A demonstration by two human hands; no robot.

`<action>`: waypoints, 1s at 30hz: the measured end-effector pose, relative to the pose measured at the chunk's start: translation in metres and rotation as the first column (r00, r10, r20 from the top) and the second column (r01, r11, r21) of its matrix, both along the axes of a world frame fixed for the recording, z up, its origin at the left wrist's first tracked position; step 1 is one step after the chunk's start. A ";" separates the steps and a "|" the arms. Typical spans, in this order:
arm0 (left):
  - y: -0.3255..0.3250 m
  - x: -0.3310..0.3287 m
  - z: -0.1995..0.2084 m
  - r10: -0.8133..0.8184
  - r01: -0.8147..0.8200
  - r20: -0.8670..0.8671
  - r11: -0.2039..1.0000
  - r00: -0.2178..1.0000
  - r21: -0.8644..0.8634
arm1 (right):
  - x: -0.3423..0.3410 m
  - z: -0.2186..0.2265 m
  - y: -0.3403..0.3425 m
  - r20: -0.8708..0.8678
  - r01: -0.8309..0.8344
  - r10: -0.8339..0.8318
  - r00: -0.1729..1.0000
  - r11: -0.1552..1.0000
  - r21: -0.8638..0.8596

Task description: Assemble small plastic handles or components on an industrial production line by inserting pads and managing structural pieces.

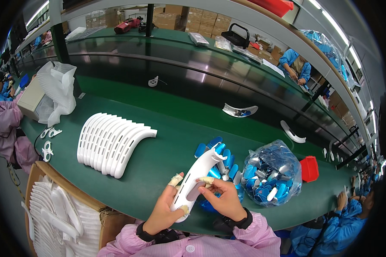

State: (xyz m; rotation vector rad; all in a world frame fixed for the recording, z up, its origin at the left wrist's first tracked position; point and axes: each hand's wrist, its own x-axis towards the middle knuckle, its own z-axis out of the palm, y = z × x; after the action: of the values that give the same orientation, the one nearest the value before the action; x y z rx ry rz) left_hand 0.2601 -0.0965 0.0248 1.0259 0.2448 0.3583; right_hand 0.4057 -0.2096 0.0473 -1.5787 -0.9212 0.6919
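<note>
From my remote seat, my left hand (165,204) wraps the lower end of a white curved shell (201,165), and my right hand (223,199) pinches a greyish oval plate (194,191) against its face. I judge this piece partway done; whether the plate is seated, I can't tell. Just beyond the grip lie loose blue ovals (200,150); right of it, a clear bag (284,150) holds more, so plenty seems left. Left of the grip sits a row of similar shells (111,145), finished or not unclear.
</note>
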 end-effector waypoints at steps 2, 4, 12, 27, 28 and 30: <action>0.001 -0.001 -0.001 0.011 -0.011 -0.002 1.000 1.000 -0.008 | 0.002 0.000 0.002 0.063 -0.030 0.028 0.998 0.999 0.030; 0.001 0.000 -0.005 0.011 -0.010 0.066 1.000 0.998 -0.021 | 0.001 0.003 0.000 0.118 -0.030 0.027 0.993 0.999 0.019; -0.002 0.007 -0.005 0.111 -0.104 0.026 0.975 0.993 -0.196 | -0.012 0.007 0.008 0.263 0.106 -0.130 0.956 0.989 0.105; 0.004 0.005 -0.002 0.180 -0.149 0.075 0.941 0.981 -0.305 | 0.024 0.000 -0.030 0.579 0.175 -0.009 0.815 0.957 -0.230; 0.003 0.005 -0.004 0.178 -0.148 0.078 0.945 0.981 -0.291 | 0.024 -0.003 -0.033 0.718 0.143 0.084 0.691 0.958 -0.250; 0.001 0.006 -0.003 0.159 -0.137 0.063 0.955 0.985 -0.265 | 0.021 0.001 -0.032 0.827 0.125 0.169 0.536 0.953 -0.275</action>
State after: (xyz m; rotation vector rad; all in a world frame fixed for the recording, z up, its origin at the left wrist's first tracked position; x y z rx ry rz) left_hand 0.2662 -0.0959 0.0214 0.7338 0.2859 0.4908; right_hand 0.4263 -0.2414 0.0481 -2.2481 -1.6038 -0.0064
